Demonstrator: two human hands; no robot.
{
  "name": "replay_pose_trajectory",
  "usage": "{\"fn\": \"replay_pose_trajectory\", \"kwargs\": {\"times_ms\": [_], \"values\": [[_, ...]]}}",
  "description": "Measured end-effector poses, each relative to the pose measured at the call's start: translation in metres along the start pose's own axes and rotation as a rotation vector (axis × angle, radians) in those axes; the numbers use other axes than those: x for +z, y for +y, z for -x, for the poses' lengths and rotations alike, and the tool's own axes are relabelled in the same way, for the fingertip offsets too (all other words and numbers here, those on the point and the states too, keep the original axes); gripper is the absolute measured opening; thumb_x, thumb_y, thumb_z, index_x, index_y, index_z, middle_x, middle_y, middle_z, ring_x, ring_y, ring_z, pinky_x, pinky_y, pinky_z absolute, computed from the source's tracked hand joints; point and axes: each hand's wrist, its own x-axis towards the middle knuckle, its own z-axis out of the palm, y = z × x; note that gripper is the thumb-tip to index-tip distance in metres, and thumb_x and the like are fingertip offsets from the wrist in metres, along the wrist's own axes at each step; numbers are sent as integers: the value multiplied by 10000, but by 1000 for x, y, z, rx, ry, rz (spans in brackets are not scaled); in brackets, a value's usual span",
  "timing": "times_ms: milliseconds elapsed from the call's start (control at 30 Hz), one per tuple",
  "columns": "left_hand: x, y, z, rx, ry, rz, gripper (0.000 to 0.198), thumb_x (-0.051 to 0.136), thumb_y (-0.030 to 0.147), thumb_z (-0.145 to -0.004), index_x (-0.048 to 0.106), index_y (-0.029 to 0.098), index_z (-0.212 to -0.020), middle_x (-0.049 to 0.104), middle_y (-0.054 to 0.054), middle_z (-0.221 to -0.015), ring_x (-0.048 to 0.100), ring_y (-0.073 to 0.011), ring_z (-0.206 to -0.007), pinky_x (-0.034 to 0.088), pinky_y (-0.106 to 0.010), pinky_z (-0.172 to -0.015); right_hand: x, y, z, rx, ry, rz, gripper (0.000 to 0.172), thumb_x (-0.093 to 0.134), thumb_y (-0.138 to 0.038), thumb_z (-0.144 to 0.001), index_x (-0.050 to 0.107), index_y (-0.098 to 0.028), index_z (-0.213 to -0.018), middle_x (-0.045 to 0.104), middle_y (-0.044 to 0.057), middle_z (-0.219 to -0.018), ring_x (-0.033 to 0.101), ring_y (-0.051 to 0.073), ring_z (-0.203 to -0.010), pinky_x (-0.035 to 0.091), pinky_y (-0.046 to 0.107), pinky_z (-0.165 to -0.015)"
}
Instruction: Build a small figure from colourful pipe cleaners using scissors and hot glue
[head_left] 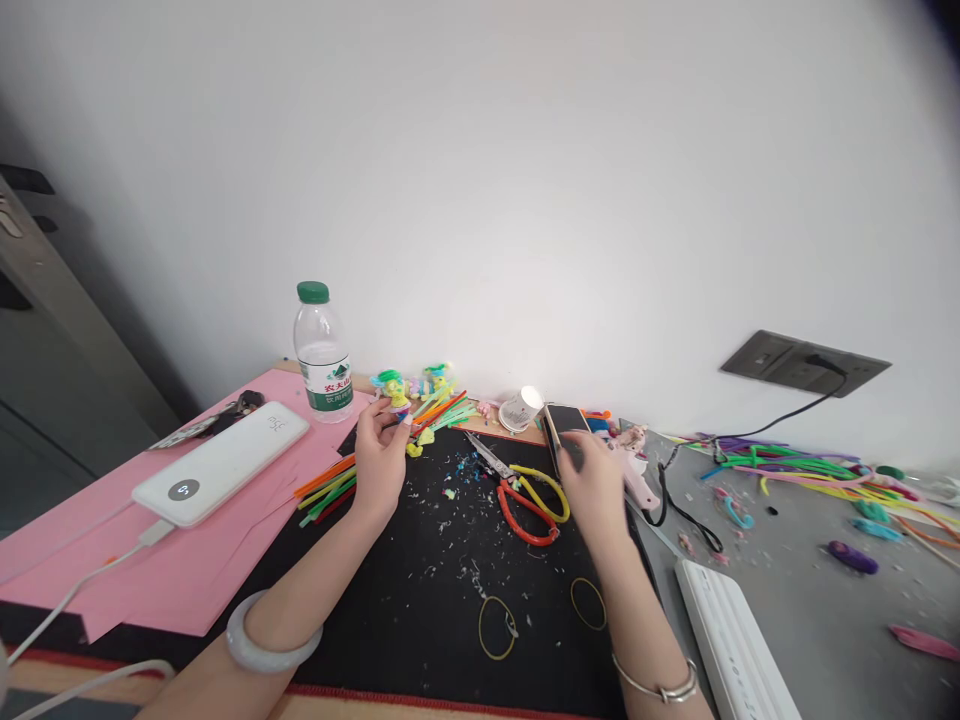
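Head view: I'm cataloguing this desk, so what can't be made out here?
Yellow figure, head view: lower end partly behind the left hand.
Dark device, head view: near part behind the right hand; grip unclear.
White bar, head view: near end cut off by the bottom edge.
Blue scraps, head view: too small to identify.

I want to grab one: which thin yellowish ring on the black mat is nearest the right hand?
The rightmost ring, close beside the right forearm; the other ring lies farther left.

The small figure (396, 393) is yellow and green, the scissor handles (512, 521) red and yellow, the mat (420, 600) black.
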Motion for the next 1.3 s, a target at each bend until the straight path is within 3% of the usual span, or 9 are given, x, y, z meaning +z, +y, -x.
{"fn": "replay_pose_trajectory", "kwargs": {"times_ms": [100,167,333,467,633,800,967,1133,1300], "values": [[0,0,1,0,-20,19,412,627,303,-794,473,214,-1165,600,-80,-1089,638,-186,-971,531,-297,-813,26,-57,-1,-190,-240,-180,242,507,-162,-841,640,-179,-1042,685,104,-1034,610,232,-970,450,349,-880],[0,-1,2,11,-27,17,413,623,311,-796,474,212,-1168,604,-82,-1085,639,-190,-974,534,-296,-802,49,-89,-1,-328,-383,-148,242,566,-156,-830,630,-191,-1061,681,95,-1049,589,234,-1018,438,347,-887],[-1,-6,0,38,-23,1,429,627,315,-788,477,200,-1173,606,-87,-1064,644,-189,-948,527,-313,-818,96,-123,-1,-455,-502,64,143,574,-236,-874,619,-195,-1003,659,97,-1019,568,257,-1006,425,352,-791],[0,-5,0,23,-15,20,418,632,302,-782,481,200,-1158,610,-95,-1103,635,-187,-971,522,-308,-822,98,-117,1,-468,-467,-10,99,545,-216,-897,640,-188,-896,669,72,-921,591,225,-918,417,309,-754],[3,3,7,-35,-67,54,430,640,312,-776,479,216,-1163,611,-68,-1065,654,-154,-838,522,-289,-756,70,-90,14,-314,-306,-340,137,564,-149,-860,681,-190,-918,718,65,-918,642,199,-888,460,297,-819],[10,15,23,-246,-339,78,493,678,351,-729,501,215,-1168,622,-30,-976,625,-121,-673,512,-291,-679,42,-55,24,52,-209,-607,174,567,-180,-803,704,-172,-910,739,63,-886,660,180,-714,520,297,-704],[15,22,36,-402,-555,92,469,715,319,-711,531,200,-1126,608,-18,-938,595,-98,-656,496,-254,-632,30,-37,24,280,-194,-768,269,570,-243,-766,707,-126,-967,743,102,-904,680,204,-732,542,319,-696],[16,16,38,-434,-667,20,455,709,315,-735,511,190,-1125,609,-10,-914,621,-105,-686,504,-252,-662,33,-38,25,327,-214,-851,277,579,-264,-752,715,-139,-959,745,90,-867,693,216,-737,552,332,-710],[16,11,38,-440,-701,-37,470,726,313,-717,498,185,-1107,609,-2,-890,632,-114,-675,524,-281,-685,38,-38,31,224,-170,-867,205,611,-242,-749,697,-170,-921,733,77,-861,685,215,-770,553,336,-729]]}}
